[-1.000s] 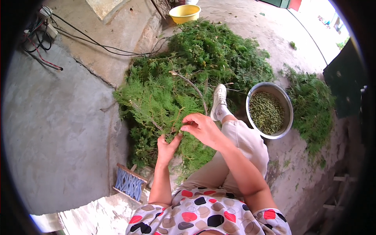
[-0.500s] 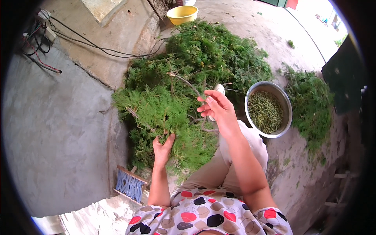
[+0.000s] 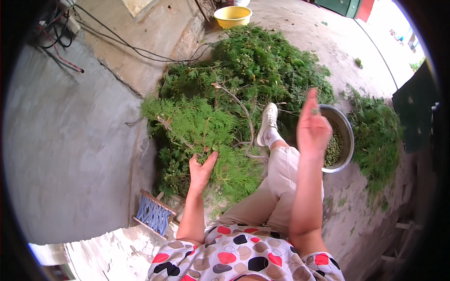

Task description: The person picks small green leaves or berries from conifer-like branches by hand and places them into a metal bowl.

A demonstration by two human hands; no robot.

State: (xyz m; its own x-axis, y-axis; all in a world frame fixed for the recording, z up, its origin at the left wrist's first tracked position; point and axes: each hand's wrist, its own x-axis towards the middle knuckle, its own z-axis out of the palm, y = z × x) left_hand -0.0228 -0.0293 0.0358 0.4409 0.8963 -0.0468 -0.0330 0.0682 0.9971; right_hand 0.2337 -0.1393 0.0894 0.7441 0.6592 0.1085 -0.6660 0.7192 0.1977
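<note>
My left hand [image 3: 201, 171] is closed round a leafy green evergreen branch [image 3: 199, 119], its thumb pointing up among the feathery sprays. The branch lies over a large heap of cut evergreen branches [image 3: 267, 65] on the ground. My right hand [image 3: 313, 129] is raised at the left side of a metal bowl [image 3: 349, 145] and hides part of it. Its fingers are bent together and somewhat blurred; a small greenish spot shows between them, too small to name. Small round green cones [image 3: 333, 147] fill much of the bowl.
A yellow basin [image 3: 233, 17] stands behind the heap. More cut greenery [image 3: 375, 131] lies right of the bowl. A low stool with a blue woven seat [image 3: 153, 216] is at lower left, beside a grey concrete slab [image 3: 70, 154]. Black cables [image 3: 126, 44] hang at upper left.
My right hand has moved right, from above the branch to the bowl's left edge. My left hand keeps its hold on the branch. The whole view has shifted slightly.
</note>
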